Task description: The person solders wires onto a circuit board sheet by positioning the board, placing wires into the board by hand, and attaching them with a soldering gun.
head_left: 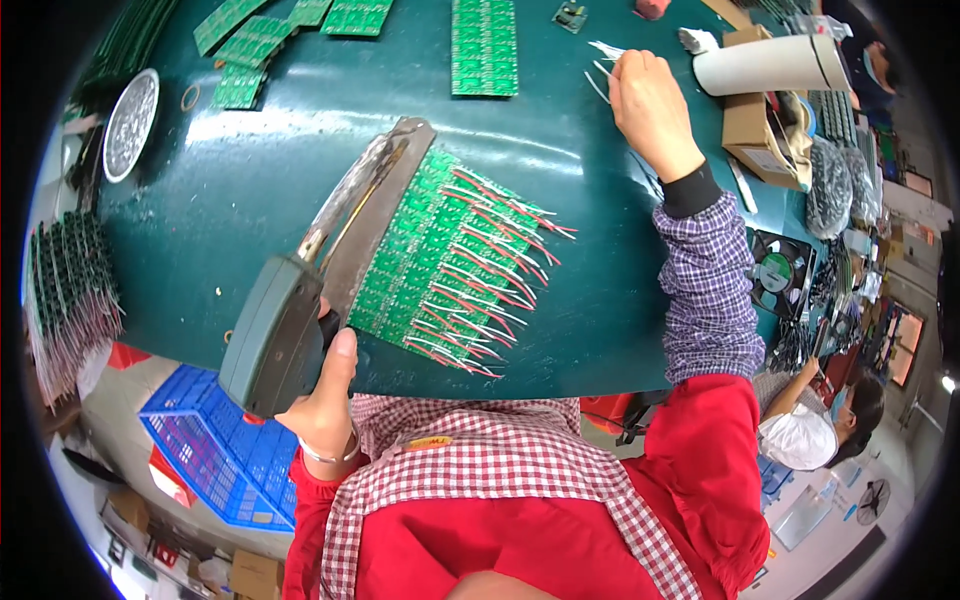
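My left hand point(325, 400) is closed around the grip of a dark green soldering gun point(270, 335), its tip pointing away over the table. Beside the tip, a flat metal bar point(385, 220) lies along the left edge of a green circuit board panel point(415, 255). Rows of red and white wires point(500, 285) stick out from the panel's right part. Farther right, my right hand point(655, 110) has its fingers bent together at some thin white wires point(604, 68), whose ends show past the fingertips. The fingertips themselves are partly hidden.
More green board panels point(484, 50) lie at the back of the dark green table point(560, 330). A round metal dish point(131, 125) is at the left, near wired boards point(75, 300). At right are a white cylinder point(770, 66), a cardboard box point(755, 145) and a fan point(780, 270). Another person point(810, 425) sits beyond.
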{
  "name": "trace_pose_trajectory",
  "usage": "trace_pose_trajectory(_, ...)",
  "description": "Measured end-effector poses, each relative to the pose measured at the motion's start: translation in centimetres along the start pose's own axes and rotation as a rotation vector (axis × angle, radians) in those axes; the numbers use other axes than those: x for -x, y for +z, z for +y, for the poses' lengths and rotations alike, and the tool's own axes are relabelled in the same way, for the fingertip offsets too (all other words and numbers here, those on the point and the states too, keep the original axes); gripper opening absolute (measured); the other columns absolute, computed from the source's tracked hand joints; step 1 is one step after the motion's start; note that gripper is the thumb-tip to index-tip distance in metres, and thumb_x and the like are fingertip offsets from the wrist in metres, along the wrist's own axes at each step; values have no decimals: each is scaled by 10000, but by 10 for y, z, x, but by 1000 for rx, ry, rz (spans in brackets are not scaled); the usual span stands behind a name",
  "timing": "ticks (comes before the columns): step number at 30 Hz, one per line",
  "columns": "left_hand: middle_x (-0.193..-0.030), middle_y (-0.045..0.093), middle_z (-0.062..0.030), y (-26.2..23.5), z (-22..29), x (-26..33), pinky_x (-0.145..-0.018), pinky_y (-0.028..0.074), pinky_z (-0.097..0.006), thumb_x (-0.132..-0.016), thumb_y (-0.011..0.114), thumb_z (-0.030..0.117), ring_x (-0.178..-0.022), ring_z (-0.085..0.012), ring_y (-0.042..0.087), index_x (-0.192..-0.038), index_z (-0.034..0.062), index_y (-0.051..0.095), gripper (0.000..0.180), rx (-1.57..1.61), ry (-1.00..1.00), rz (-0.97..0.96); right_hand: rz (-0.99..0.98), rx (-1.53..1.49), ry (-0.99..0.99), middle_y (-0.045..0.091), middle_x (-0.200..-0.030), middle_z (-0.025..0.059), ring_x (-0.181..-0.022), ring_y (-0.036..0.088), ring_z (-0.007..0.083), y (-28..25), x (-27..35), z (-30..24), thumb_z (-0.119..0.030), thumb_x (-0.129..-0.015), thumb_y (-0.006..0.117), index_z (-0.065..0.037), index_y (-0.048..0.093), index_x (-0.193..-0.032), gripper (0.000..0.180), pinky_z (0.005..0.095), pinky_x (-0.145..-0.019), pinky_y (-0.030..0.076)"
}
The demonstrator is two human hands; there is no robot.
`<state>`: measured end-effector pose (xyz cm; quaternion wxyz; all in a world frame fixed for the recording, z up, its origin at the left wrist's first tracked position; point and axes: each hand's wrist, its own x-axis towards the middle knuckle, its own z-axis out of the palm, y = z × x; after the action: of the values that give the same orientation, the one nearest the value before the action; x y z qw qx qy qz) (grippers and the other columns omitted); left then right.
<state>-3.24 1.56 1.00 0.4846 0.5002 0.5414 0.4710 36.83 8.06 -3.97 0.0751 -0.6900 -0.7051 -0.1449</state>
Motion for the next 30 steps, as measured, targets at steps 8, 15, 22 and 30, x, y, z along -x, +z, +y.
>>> trace_pose_trajectory(8, -1032, 657, -217, -18, -14, 3, -453, 415, -229, -741, 678, -134, -574, -141, 564, -1243, -61, 522, 530, -62, 131, -12, 101, -166, 36, 615, -795, 149, -774, 607, 339, -15, 6, -18, -34, -834, 644, -26, 574, -895, 93, 431, -679, 495)
trace_pose_trajectory(15, -1035, 656, -221, -21, -20, 3, -450, 410, -235, -743, 676, -131, -579, -141, 562, -1240, -63, 525, 523, -35, 134, -10, -37, -155, 38, 606, -861, 132, -843, 595, 337, -53, 5, -25, -34, -858, 614, -31, 640, -914, 62, 423, -724, 488)
trace_pose_trajectory(22, -1045, 655, -214, -26, -24, 6, -452, 420, -233, -744, 691, -117, -579, -136, 557, -1232, -62, 533, 516, -67, 128, -44, -107, 208, -192, 569, -814, 96, -808, 586, 273, -83, -6, -49, 13, -715, 620, -35, 561, -885, 186, 371, -682, 488)
trace_pose_trajectory(30, -1047, 656, -205, -25, -26, 5, -455, 429, -233, -743, 704, -104, -577, -136, 564, -1206, -67, 551, 488, -85, 141, -73, -230, 385, -367, 573, -710, 68, -737, 617, 212, -68, -10, -84, -25, -649, 670, -67, 587, -713, 113, 313, -614, 485)
